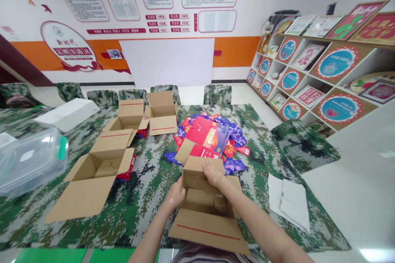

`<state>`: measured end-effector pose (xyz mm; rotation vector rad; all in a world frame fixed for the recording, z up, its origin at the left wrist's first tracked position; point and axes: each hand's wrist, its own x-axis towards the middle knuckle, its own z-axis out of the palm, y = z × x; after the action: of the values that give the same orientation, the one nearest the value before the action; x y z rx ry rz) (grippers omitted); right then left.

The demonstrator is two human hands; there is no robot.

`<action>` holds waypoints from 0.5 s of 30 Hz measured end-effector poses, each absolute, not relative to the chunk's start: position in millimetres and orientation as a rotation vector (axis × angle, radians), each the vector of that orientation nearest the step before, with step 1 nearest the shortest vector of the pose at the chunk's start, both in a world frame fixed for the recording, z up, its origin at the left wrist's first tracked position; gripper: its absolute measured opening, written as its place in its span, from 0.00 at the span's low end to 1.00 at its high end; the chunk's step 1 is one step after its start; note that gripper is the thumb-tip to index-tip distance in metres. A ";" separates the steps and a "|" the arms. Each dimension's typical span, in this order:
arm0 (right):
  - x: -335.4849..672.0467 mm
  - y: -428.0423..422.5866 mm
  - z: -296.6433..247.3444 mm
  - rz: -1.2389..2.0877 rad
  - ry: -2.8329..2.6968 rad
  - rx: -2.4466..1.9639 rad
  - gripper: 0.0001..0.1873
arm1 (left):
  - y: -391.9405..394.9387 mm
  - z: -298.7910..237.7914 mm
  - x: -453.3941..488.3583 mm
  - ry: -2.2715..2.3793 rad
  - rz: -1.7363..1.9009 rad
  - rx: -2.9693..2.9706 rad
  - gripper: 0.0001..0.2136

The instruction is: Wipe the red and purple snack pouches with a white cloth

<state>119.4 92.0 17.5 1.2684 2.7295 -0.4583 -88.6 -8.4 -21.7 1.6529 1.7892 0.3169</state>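
An open cardboard box (206,218) sits at the table's near edge, right in front of me. My left hand (176,194) grips its left wall, fingers curled over the rim. My right hand (212,172) lies on the far flap, fingers bent down over the cardboard. Just beyond the box lies a red carton (206,134) on a heap of red and blue sachets (231,141).
Three more open cardboard boxes (97,172) (128,120) (162,113) stand at the left and centre of the camouflage-covered table (148,181). A clear plastic tub (29,158) is at far left, white papers (288,201) at right. Chairs ring the table; shelves (311,78) line the right wall.
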 end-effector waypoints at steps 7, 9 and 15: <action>119.7 81.7 68.6 -0.352 3.027 1.343 0.34 | 0.1 1.5 -103.8 1.826 0.365 1.652 0.26; 123.5 73.4 91.1 -0.379 3.136 1.280 0.31 | 9.1 14.1 -111.7 1.834 0.439 1.649 0.25; 129.1 83.2 128.9 -0.685 3.133 1.124 0.21 | 62.5 44.4 -121.7 1.828 0.510 1.753 0.22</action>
<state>129.1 83.2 128.9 1.1236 3.1334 -0.6853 -121.7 62.5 44.4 1.7529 1.8282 0.5101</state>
